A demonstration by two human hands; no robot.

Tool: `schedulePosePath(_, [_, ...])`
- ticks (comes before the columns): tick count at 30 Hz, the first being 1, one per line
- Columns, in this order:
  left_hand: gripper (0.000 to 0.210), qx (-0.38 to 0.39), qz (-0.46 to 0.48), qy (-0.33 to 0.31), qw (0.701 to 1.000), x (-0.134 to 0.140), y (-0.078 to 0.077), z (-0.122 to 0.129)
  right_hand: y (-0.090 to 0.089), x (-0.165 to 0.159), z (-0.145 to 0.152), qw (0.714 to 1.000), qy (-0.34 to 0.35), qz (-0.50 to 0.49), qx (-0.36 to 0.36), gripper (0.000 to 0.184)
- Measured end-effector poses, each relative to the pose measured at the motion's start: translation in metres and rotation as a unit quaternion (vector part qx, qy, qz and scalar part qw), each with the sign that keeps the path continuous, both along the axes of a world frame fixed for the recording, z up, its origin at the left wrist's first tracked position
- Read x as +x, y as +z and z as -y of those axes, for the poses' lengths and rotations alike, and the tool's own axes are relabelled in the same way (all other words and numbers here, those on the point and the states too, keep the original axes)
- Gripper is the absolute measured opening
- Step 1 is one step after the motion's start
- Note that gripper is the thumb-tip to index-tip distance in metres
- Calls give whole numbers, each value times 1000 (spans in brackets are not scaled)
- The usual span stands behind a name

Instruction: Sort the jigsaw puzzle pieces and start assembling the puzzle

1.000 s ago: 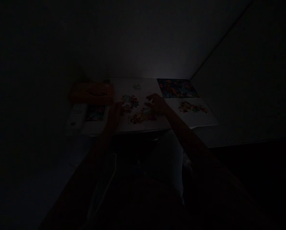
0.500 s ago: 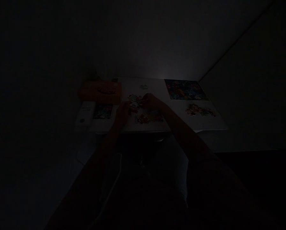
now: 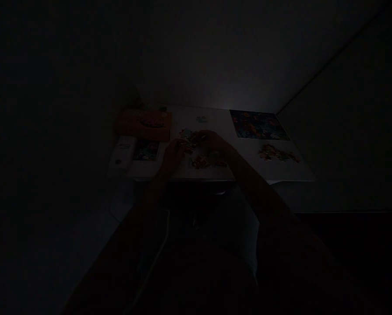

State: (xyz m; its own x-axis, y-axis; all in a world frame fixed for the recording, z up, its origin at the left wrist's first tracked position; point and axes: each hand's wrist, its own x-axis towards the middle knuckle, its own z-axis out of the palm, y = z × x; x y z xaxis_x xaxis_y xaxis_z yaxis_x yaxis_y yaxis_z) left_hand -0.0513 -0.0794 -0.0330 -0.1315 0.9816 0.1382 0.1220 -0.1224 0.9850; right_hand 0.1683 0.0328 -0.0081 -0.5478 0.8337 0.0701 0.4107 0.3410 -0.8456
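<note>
The scene is very dark. A white table (image 3: 215, 124) carries loose jigsaw pieces (image 3: 204, 161) in a small heap near its front edge. My left hand (image 3: 173, 154) rests at the left side of that heap. My right hand (image 3: 215, 142) lies over the pieces just behind the heap, fingers pointing left toward a small group of pieces (image 3: 187, 134). The two hands are close together. Whether either hand holds a piece is too dark to tell.
An orange box (image 3: 143, 124) sits at the table's back left, with a white object (image 3: 121, 153) and a picture card (image 3: 146, 150) in front of it. A colourful puzzle picture (image 3: 256, 124) lies at the back right, another pile of pieces (image 3: 277, 154) below it.
My right hand has drawn back from reaching over the table and moved left toward my left hand. The view has shifted, so everything sits a little further right.
</note>
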Motion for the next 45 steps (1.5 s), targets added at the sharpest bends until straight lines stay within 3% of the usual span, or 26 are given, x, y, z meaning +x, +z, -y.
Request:
schedulePosePath(4, [11, -8, -16, 20, 1000, -1, -3, -1, 7, 3, 6, 999, -47, -17, 0, 20])
schedulePosePath(8, [29, -10, 14, 41, 999, -2, -5, -3, 18, 4, 22, 995, 6, -103, -17, 34])
schedulePosePath(11, [27, -3, 8, 33, 999, -3, -2, -3, 22, 2, 33, 991, 40, -123, -31, 50])
schedulePosePath(15, [29, 10, -42, 7, 999, -5, 2, -2, 18, 4, 36, 991, 21, -132, -10, 64])
schedulePosePath(20, [33, 21, -18, -3, 1000, -5, -1, -2, 15, 12, 36, 996, -43, -78, 16, 48])
schedulePosePath(29, [28, 15, 1, 10, 1000, -8, -17, -11, 32, 15, 47, 988, -120, -97, -18, 46])
schedulePosePath(32, [29, 37, -24, 16, 999, -11, -19, -10, 50, 23, 47, 977, -146, -157, -7, 47])
schedulePosePath(36, [33, 31, -25, 10, 999, -13, -19, -9, 93, 37, 57, 967, -133, -206, 73, 45])
schedulePosePath(41, [36, -4, -13, 21, 1000, -12, -15, -8, 150, 49, 87, 951, -124, -227, 168, 43])
schedulePosePath(45, [37, -1, -21, 28, 999, -10, -9, -4, 180, 59, 110, 940, -133, -222, 221, 48])
